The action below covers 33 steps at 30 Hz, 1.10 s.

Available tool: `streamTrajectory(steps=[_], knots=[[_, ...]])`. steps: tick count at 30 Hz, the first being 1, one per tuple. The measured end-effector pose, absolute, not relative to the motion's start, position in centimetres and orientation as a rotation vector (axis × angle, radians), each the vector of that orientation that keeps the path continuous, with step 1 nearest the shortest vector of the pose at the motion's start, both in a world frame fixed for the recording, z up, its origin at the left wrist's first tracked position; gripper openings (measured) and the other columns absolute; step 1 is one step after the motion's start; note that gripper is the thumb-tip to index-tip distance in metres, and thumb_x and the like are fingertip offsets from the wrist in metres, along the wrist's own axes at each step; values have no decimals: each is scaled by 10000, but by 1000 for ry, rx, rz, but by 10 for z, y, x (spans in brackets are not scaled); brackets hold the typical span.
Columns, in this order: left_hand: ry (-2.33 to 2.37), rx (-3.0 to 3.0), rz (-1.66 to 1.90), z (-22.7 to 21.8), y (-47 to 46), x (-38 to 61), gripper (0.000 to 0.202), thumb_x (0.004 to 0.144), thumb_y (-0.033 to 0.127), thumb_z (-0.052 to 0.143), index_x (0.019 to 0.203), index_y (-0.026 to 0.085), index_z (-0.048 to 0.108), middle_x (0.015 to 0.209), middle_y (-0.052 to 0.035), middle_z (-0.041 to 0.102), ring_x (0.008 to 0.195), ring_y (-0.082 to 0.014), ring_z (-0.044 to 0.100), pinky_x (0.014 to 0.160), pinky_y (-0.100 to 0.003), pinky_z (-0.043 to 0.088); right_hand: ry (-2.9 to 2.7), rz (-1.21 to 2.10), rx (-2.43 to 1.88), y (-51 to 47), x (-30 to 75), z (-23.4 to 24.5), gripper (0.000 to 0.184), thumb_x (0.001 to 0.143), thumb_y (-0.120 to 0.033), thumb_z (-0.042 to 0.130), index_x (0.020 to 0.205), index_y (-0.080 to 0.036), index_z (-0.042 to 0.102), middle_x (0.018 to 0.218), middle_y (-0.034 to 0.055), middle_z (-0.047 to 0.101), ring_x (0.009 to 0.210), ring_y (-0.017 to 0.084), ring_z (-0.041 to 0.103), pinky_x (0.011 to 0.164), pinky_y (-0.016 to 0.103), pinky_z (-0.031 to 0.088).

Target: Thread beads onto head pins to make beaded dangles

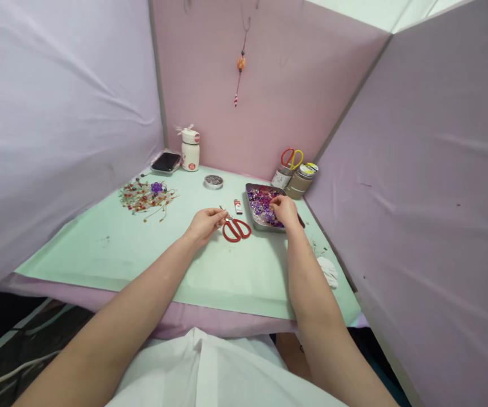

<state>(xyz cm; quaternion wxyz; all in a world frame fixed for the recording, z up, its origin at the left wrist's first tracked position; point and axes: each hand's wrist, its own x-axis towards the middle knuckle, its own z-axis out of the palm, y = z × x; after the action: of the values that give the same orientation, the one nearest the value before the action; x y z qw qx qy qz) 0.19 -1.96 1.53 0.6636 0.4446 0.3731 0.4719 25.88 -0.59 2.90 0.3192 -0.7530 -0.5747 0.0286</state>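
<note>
My left hand (205, 224) is above the mint-green table top, its thumb and fingers pinched together. Whatever it pinches is too small to make out. Right beside those fingertips lie red-handled scissors (236, 230). My right hand (285, 210) reaches over the metal tray (265, 228), fingertips closed down among the purple, pink and clear beads (263, 206). Any bead between those fingers cannot be told apart from the rest. A small red and white lighter (238, 207) lies between the scissors and the tray.
At left spreads a pile of beaded strands (144, 198), with a phone (166, 162) and white bottle (190, 151) behind. A round tin (214, 181), jar (301, 181), scissors holder (282, 176) and white cloth (327, 272) stand around. A beaded cord (241, 64) hangs at the back.
</note>
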Motion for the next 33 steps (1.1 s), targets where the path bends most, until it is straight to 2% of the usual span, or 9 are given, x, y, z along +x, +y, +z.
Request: streamTrajectory(steps=[3, 7, 12, 24, 33], knots=[[843, 1003, 1056, 17, -20, 1, 272, 562, 327, 809, 675, 119, 676, 657, -39, 631, 552, -70, 476, 568, -227, 388, -1634, 37, -2233, -9, 260, 29, 188, 747, -157, 528, 754, -230, 701, 946, 46, 696, 928, 211, 583, 855, 377, 364], [847, 987, 1054, 18, -21, 2, 299, 536, 337, 827, 674, 121, 672, 646, -33, 627, 550, -68, 475, 571, -222, 398, -1758, 5, -2357, -8, 258, 26, 234, 724, -118, 540, 782, -251, 724, 960, 58, 700, 977, 234, 563, 887, 414, 326], [852, 980, 1064, 19, -22, 2, 305, 520, 340, 836, 660, 122, 676, 637, -38, 627, 551, -75, 483, 564, -221, 398, -1837, 51, -2343, -4, 260, 18, 215, 727, -134, 575, 789, -260, 738, 963, 71, 705, 1023, 254, 547, 906, 420, 332], [851, 975, 1060, 18, -22, 2, 255, 564, 303, 817, 666, 114, 679, 633, -40, 623, 546, -77, 485, 587, -240, 394, -1901, 200, -2293, -5, 260, 19, 114, 661, -150, 679, 694, -242, 737, 818, 51, 705, 926, 222, 579, 959, 443, 308], [851, 964, 1073, 17, -21, 2, 317, 503, 337, 842, 659, 116, 677, 650, -48, 637, 549, -75, 488, 571, -225, 401, -1885, 154, -2276, -5, 261, 16, 110, 698, -143, 613, 708, -211, 699, 869, 68, 710, 931, 231, 597, 937, 419, 333]])
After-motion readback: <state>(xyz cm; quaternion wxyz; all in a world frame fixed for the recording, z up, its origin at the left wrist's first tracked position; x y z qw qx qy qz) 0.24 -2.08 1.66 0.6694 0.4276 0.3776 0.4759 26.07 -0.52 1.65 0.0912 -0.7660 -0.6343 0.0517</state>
